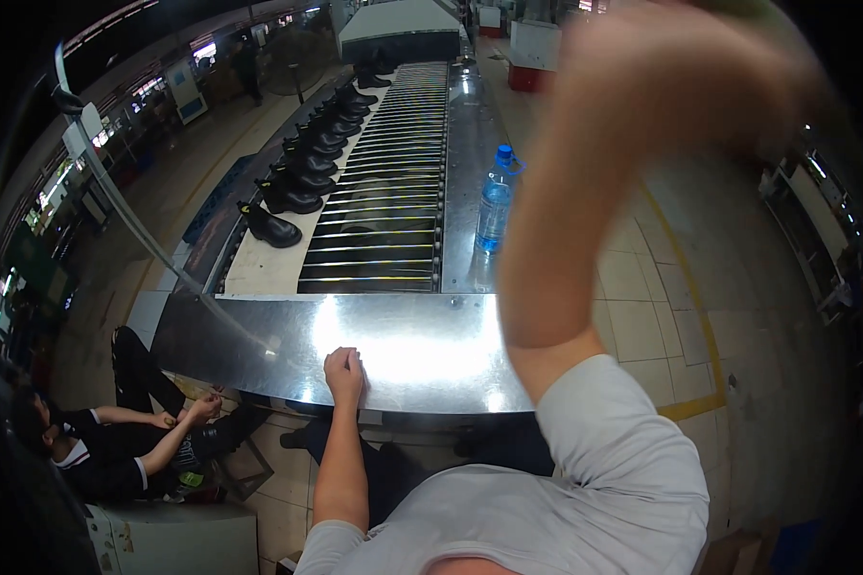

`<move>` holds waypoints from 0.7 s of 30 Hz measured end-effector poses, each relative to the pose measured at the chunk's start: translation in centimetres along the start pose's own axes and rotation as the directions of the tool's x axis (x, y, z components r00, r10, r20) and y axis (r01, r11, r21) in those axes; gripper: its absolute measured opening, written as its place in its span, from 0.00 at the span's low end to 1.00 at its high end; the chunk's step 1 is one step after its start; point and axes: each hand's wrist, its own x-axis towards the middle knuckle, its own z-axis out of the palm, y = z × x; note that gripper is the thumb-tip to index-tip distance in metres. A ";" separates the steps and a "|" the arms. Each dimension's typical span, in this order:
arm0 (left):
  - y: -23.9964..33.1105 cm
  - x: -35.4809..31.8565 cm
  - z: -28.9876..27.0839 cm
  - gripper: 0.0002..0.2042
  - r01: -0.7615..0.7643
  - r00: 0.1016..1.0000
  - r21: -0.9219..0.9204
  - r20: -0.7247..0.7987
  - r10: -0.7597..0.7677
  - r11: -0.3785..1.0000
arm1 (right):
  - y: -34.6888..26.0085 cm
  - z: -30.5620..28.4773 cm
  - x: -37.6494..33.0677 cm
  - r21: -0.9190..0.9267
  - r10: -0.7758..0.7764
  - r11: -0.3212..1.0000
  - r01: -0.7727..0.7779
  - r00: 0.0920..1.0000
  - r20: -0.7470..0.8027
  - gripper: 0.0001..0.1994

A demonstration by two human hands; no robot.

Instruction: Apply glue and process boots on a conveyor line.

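Left hand (344,369) rests as a loose fist on the steel table (259,340), holding nothing; right hand (681,77) raised at 1 o'clock, blurred — grip unreadable — a swing down risks toppling the bottle (495,203) at 12.

Eight black boots (302,168); one water bottle (495,203)

Shiny silver steel end plate (259,345) under the left hand (344,372); black boots (302,177) on a cream belt (264,264); dark rollers (384,182) with pale stripes; clear bottle (495,203) with blue cap and label; white T-shirt sleeve (623,450); beige floor tiles (642,326) with a yellow line.
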 end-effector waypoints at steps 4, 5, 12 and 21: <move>0.8 0.8 1.0 0.06 -0.018 0.998 -0.007 0.058 0.018 1.000 | 10.7 2.3 -13.1 -0.299 0.227 0.932 -0.206 0.973 0.038 0.21; 0.8 1.0 1.3 0.06 0.005 0.999 -0.024 0.051 -0.004 1.000 | 14.1 1.5 -17.3 -0.517 0.392 0.830 -0.209 0.878 0.275 0.18; -0.1 0.2 0.9 0.07 0.075 0.995 -0.015 0.059 -0.074 0.997 | 10.2 -0.1 -29.0 -0.888 0.951 0.303 -0.347 0.045 0.307 0.22; -0.2 0.1 0.8 0.07 0.037 0.999 -0.002 0.018 -0.037 0.999 | 9.2 1.3 -30.2 -0.877 0.948 0.265 -0.400 -0.057 0.312 0.20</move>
